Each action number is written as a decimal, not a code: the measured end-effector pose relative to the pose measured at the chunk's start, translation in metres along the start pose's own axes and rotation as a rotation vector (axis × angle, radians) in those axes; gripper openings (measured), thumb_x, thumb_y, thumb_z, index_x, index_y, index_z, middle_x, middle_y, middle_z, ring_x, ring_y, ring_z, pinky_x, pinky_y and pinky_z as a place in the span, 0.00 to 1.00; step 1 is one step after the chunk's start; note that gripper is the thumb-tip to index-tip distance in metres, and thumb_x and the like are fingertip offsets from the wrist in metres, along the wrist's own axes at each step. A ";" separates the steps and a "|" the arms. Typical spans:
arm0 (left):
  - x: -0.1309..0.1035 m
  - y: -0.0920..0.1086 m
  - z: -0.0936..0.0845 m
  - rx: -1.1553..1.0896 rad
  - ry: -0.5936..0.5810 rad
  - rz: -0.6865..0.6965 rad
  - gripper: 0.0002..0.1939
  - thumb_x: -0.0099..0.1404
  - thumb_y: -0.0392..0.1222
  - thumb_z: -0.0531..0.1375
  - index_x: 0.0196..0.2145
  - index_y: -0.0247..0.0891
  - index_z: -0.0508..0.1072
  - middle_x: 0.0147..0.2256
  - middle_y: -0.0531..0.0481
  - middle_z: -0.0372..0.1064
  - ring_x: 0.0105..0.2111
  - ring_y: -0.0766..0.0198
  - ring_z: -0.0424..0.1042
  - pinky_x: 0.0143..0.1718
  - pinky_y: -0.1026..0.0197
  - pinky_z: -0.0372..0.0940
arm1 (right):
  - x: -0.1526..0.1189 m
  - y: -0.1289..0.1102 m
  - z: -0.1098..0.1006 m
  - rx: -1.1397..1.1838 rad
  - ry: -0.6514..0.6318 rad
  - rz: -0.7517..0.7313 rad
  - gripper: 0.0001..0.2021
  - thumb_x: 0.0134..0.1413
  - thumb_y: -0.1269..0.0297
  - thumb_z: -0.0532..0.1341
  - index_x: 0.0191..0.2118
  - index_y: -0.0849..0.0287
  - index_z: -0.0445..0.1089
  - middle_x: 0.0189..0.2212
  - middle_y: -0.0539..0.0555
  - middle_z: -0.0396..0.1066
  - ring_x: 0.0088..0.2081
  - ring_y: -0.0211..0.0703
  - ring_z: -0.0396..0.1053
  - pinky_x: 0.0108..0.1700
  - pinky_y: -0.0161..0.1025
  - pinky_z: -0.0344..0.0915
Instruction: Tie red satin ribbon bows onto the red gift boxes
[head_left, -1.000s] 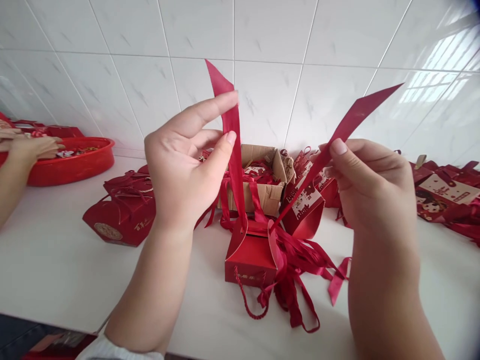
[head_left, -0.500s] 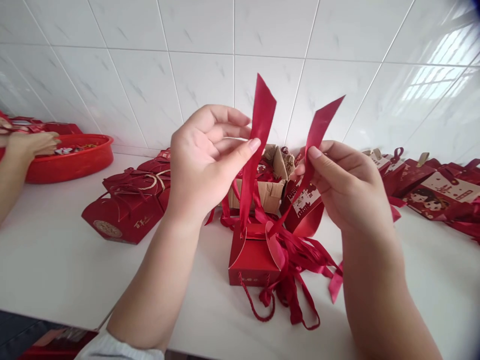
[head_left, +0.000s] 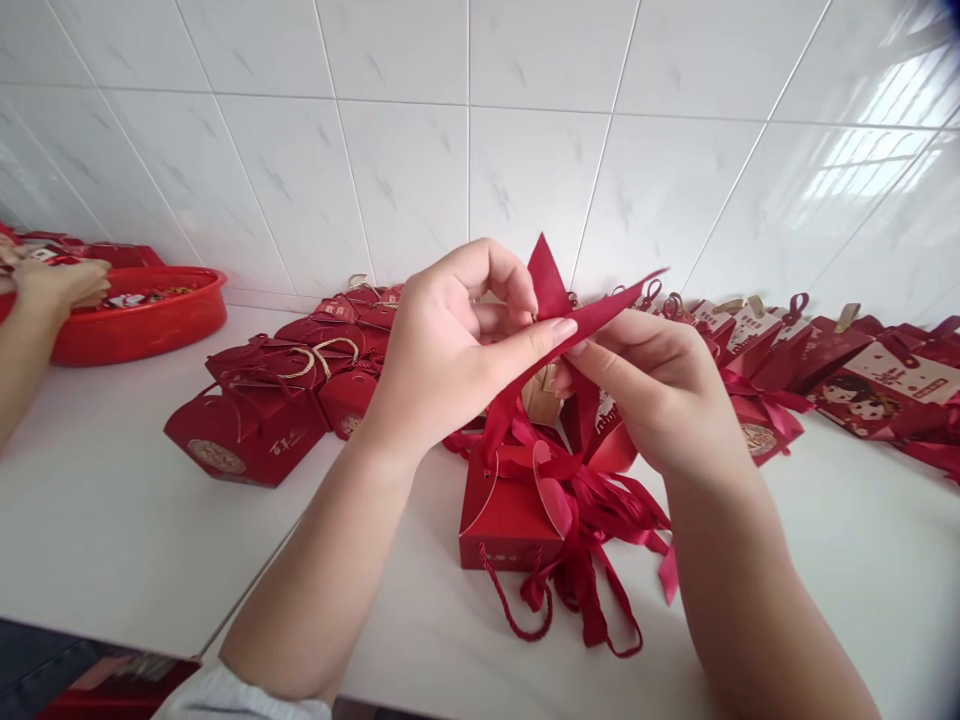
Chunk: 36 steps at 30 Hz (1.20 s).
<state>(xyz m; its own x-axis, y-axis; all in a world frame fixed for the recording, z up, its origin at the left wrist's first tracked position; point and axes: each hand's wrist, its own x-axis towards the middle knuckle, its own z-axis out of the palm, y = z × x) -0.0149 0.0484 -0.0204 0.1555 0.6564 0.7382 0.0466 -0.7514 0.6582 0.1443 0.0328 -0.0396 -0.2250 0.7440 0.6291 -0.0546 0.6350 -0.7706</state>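
Pinched at the crossing of its two ends, the red ribbon [head_left: 607, 312] is held near the middle of the frame, above the small red box [head_left: 510, 510]. The left hand [head_left: 465, 350] presses its thumb flat on the strand that slants toward the upper right; the right hand [head_left: 664, 385] closes thumb and fingers on the ribbon just below, though the fingers behind are partly hidden.

Both strands rise from the top of the box, so holding them aloft probably gives slack-free lengths and a crossing that both thumbs can reach. The box sits at lower centre, squarely between the forearms, likely for even reach; its rope handle [head_left: 550, 608] hangs toward the near side. Loose ribbons [head_left: 600, 495] lie heaped just beside it, perhaps for easy picking.

The left forearm enters from the lower left, palm turned inward, fingers curled; the right one comes up from the lower right, wrist bent toward the centre, thumb pointing up and left.

Farther out, red gift boxes [head_left: 255, 430] stand at left, and patterned boxes [head_left: 885, 390] crowd the right edge. At far left, another person's hand [head_left: 64, 285] is over a red basin [head_left: 150, 335]. White tiles [head_left: 390, 60] fill the upper frame.
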 end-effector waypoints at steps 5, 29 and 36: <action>0.001 -0.001 -0.002 -0.038 0.003 -0.054 0.16 0.53 0.33 0.69 0.37 0.43 0.67 0.33 0.54 0.72 0.27 0.64 0.75 0.27 0.60 0.73 | -0.001 -0.003 0.001 0.083 -0.053 0.112 0.05 0.54 0.60 0.65 0.36 0.55 0.74 0.23 0.48 0.70 0.25 0.38 0.69 0.27 0.36 0.69; 0.005 0.003 -0.023 -0.120 -0.281 -0.414 0.10 0.62 0.31 0.57 0.42 0.38 0.65 0.26 0.54 0.66 0.24 0.68 0.68 0.27 0.63 0.62 | 0.004 0.004 -0.016 -0.164 -0.089 -0.163 0.08 0.60 0.68 0.59 0.34 0.57 0.75 0.30 0.51 0.72 0.33 0.37 0.69 0.36 0.36 0.67; 0.005 0.004 -0.020 -0.047 -0.259 -0.451 0.09 0.62 0.35 0.58 0.41 0.39 0.67 0.22 0.56 0.63 0.22 0.69 0.64 0.27 0.63 0.60 | 0.003 -0.002 -0.022 -0.624 -0.124 -0.404 0.07 0.55 0.75 0.59 0.32 0.61 0.74 0.30 0.54 0.73 0.31 0.38 0.69 0.33 0.37 0.66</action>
<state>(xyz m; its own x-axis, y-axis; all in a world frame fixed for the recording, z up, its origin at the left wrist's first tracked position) -0.0332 0.0500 -0.0109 0.3698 0.8712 0.3228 0.1218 -0.3899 0.9128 0.1655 0.0384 -0.0333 -0.4144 0.4228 0.8059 0.3972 0.8808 -0.2579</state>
